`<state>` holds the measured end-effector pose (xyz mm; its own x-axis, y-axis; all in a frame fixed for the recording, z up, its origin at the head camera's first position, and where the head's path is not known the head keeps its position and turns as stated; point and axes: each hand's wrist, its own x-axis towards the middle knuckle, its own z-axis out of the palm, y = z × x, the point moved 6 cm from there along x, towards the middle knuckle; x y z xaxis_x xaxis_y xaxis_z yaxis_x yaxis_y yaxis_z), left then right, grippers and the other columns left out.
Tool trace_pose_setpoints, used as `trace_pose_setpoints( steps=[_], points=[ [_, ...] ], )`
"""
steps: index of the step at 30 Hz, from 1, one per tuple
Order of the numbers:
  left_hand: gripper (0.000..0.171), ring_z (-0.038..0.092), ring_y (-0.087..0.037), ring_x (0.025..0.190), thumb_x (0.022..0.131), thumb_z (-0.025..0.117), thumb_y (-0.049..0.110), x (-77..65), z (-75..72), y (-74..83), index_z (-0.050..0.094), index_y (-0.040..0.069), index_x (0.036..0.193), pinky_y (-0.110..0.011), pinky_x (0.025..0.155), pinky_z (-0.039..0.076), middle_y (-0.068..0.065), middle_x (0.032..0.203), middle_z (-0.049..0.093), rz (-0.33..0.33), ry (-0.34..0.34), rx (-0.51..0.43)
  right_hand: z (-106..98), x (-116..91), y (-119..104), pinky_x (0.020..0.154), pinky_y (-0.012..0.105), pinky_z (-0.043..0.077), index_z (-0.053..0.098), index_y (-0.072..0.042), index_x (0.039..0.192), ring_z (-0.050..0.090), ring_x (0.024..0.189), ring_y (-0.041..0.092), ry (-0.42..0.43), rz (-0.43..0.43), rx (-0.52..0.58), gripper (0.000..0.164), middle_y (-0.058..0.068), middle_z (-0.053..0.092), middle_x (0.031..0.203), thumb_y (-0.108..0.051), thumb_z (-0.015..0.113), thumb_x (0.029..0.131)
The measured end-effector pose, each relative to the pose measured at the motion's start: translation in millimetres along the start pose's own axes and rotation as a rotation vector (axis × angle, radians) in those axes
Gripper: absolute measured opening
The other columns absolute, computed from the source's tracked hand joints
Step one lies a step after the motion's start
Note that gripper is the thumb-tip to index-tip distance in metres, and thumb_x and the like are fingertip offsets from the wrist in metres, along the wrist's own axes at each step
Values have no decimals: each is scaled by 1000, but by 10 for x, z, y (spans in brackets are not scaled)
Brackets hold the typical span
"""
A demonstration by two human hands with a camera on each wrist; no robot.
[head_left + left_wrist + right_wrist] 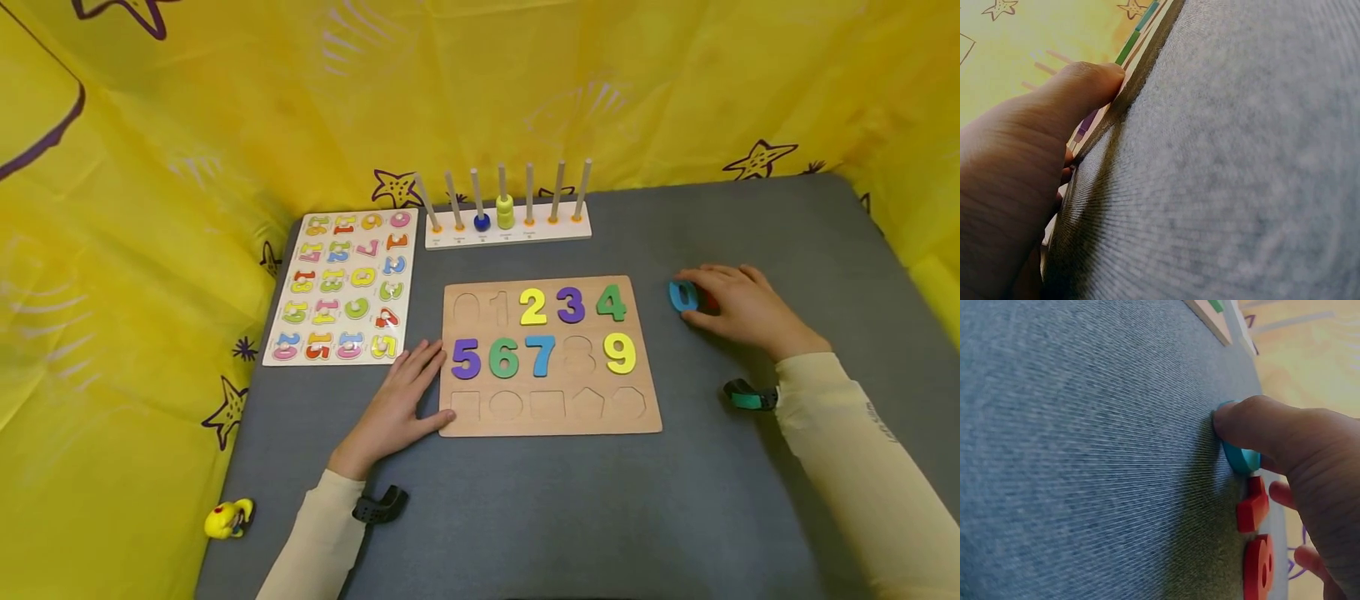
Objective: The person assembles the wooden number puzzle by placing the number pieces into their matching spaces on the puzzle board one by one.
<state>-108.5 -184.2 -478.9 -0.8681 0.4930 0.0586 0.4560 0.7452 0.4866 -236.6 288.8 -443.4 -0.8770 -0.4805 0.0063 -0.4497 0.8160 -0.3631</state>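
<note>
One blue 0 [1244, 459], a thick, glossy oval ring, is right of a wooden board [547, 426]. The right hand [738, 308] pinches it between thumb and fingers; whether it touches the gray table [480, 517] is hard to tell. Two flat red pieces, a 1 [1249, 515] and an 8 [1252, 572], lie just beside it. Seven digits sit in the board: 2 [534, 308], 3 [575, 306], 4 [615, 309], 5 [470, 361], 6 [495, 360], 7 [542, 358] and 9 [619, 356]. Three digit recesses and five shape recesses show bare wood. The left hand [397, 408], fingers released and extended, touches the board's left edge, thumb at the near left corner. Far left lies one white number puzzle [303, 362]; beyond the board stands one rack [551, 234] with seven pegs [529, 192]. One yellow toy [223, 521] is near left.
</note>
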Motion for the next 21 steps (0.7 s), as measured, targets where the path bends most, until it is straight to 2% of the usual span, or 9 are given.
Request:
trace_pose_setpoints(
  steps=[6, 10, 15, 21],
  points=[
    [94, 11, -27, 154, 89, 74, 47, 5, 3, 1, 30, 3, 159, -47, 124, 4, -10, 167, 22, 4, 0, 2, -11, -13, -64, 109, 67, 22, 59, -9, 136, 48, 126, 42, 42, -3, -29, 54, 23, 60, 132, -28, 79, 90],
    [94, 11, -27, 154, 89, 74, 47, 6, -5, 6, 30, 3, 159, -47, 124, 4, -10, 167, 22, 10, 2, 3, -65, 2, -226, 107, 65, 26, 61, -10, 134, 52, 121, 41, 104, -33, -26, 52, 20, 63, 128, -31, 78, 90],
    [94, 11, -27, 154, 88, 75, 46, -2, -16, 3, 30, 3, 159, -47, 124, 4, -9, 167, 22, 7, 9, 5, -99, 157, -639, 107, 65, 30, 63, -10, 133, 53, 122, 40, 135, -128, -37, 53, 15, 65, 127, -32, 81, 87],
    [94, 11, -28, 154, 89, 74, 47, 0, -5, -2, 29, 3, 159, -46, 124, 4, -9, 167, 21, 15, 1, 12, 31, 375, -1227, 110, 60, 31, 65, -13, 133, 54, 123, 36, 105, -266, -69, 57, 11, 67, 128, -36, 83, 85]
  ],
)
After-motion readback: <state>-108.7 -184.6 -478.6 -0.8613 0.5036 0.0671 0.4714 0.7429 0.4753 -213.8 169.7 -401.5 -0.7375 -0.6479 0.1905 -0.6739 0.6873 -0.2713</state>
